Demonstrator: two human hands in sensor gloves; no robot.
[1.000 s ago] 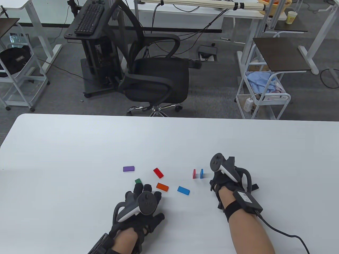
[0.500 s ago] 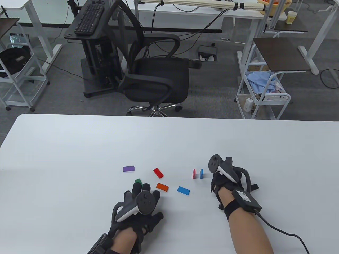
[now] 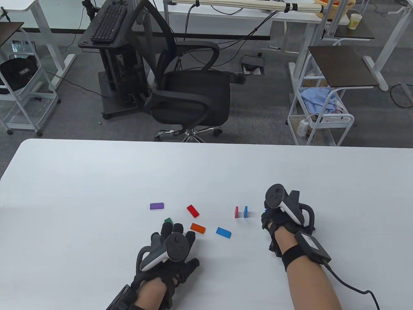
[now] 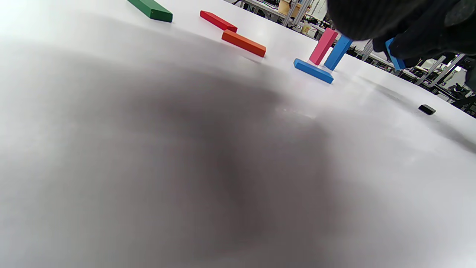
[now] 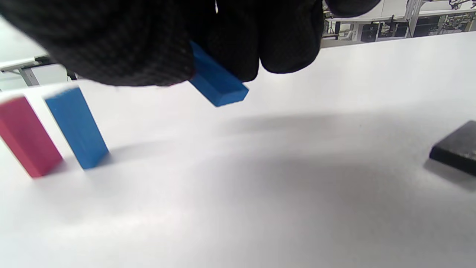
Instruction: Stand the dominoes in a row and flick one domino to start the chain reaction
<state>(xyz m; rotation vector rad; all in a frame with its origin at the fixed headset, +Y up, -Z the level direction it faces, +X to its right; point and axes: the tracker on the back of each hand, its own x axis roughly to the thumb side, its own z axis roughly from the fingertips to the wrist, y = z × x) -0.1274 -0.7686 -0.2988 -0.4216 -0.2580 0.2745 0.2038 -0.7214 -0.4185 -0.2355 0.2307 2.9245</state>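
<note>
Right hand (image 3: 279, 222) pinching a blue domino (image 5: 215, 83) just above the table (image 3: 96, 168), beside two standing dominoes (pink (image 3: 236, 212), blue (image 3: 245, 211)); left hand (image 3: 171, 248) flat, fingers relaxed, touching a green domino (image 3: 167, 221); other dominoes lying flat nearby.

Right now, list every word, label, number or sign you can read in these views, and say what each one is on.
None can be read.
Keyboard: the key legends are too small.
Paper cup: it carries a print, too blurred to read.
Black box on the right wrist: a pale mark, too small.
Dominoes, such as the purple one: plain coloured faces without text.
</note>
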